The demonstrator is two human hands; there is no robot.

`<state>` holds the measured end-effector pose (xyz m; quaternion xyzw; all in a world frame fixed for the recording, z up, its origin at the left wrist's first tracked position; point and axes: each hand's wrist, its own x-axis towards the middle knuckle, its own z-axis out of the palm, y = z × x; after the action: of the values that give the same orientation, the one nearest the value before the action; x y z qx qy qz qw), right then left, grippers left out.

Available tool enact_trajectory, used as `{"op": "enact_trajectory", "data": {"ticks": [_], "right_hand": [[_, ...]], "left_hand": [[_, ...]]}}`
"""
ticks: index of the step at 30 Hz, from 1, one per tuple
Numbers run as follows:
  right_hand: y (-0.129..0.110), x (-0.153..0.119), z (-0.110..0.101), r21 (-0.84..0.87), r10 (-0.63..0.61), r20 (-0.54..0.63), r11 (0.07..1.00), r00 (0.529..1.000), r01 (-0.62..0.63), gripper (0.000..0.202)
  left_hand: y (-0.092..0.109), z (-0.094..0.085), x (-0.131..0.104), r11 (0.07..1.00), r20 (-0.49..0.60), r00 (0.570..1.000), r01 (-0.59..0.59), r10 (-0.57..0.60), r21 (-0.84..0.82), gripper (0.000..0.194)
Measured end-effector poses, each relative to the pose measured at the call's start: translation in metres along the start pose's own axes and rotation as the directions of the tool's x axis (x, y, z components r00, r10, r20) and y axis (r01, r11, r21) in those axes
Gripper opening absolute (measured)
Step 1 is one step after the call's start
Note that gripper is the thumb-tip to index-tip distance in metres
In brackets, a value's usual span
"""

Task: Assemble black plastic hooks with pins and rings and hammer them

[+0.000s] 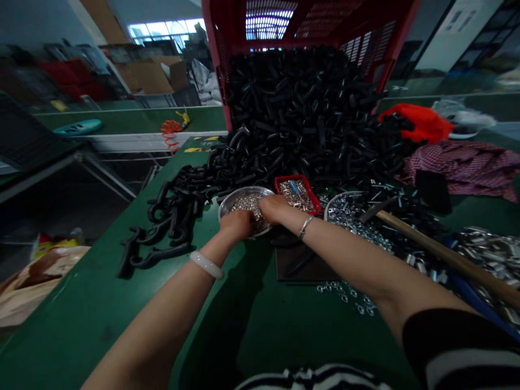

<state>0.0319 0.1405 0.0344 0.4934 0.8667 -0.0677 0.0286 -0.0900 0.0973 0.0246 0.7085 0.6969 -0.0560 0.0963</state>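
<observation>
Both of my hands are at a round metal bowl (225,203) of small shiny metal parts (248,202). My left hand (238,224), below a white bangle, is over the bowl's near left side with its fingers curled in. From the right, my right hand (273,209) reaches over the rim, fingers curled down among the parts. What either hand pinches is hidden. Touching the bowl's right side is a red tray (312,199) of small metal pins, with a blue-handled tool (294,187) lying on them.
Behind rises a red crate (215,59) spilling black curved parts (284,141) onto the green table (134,319). To the right lie a wooden-handled hammer (439,252), loose nuts (345,292), metal pieces (483,249) and a checkered cloth (471,165). A dark board (300,265) lies near my right forearm.
</observation>
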Motion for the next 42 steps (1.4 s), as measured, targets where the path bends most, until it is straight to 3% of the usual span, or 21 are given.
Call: {"op": "enact_trajectory", "data": {"ticks": [10, 17, 23, 27, 30, 33, 38, 42], "right_hand": [[0.027, -0.015, 0.007, 0.170, -0.068, -0.153, 0.981, 0.986, 0.095, 0.022], [0.034, -0.023, 0.012, 0.343, -0.021, -0.242, 0.933, 0.970, 0.106, 0.020], [0.037, -0.029, 0.015, 0.452, 0.034, -0.260, 0.888, 0.965, 0.091, 0.014], [0.045, -0.041, 0.014, 0.513, 0.103, -0.289, 0.856, 0.952, 0.063, 0.018], [0.059, -0.065, 0.013, 0.524, 0.147, -0.334, 0.850, 0.931, 0.053, 0.019], [0.078, -0.097, 0.015, 0.481, 0.194, -0.402, 0.876, 0.895, 0.026, 0.020], [0.102, -0.142, 0.027, 0.405, 0.263, -0.411, 0.911, 0.873, -0.084, 0.019], [0.110, -0.157, 0.036, 0.354, 0.223, -0.381, 0.932, 0.897, -0.081, 0.016]], "left_hand": [[-0.003, 0.003, 0.008, 0.999, -0.019, 0.999, -0.036, 0.036, -0.025, 0.031], [-0.003, 0.000, 0.010, 0.986, 0.024, 0.986, -0.163, 0.164, -0.027, 0.026], [0.006, -0.002, 0.012, 0.990, -0.033, 0.990, -0.136, 0.137, 0.027, 0.025], [0.003, -0.004, 0.012, 0.997, -0.059, 0.996, -0.072, 0.070, -0.029, 0.025], [0.002, -0.006, 0.008, 0.991, -0.131, 0.991, -0.052, 0.035, -0.126, 0.025], [0.014, -0.003, 0.000, 0.960, -0.208, 0.976, -0.121, 0.068, -0.252, 0.023], [0.061, 0.011, -0.024, 0.859, -0.248, 0.900, -0.422, 0.358, -0.291, 0.019], [0.087, 0.024, -0.034, 0.867, -0.227, 0.892, -0.440, 0.391, -0.235, 0.020]]}}
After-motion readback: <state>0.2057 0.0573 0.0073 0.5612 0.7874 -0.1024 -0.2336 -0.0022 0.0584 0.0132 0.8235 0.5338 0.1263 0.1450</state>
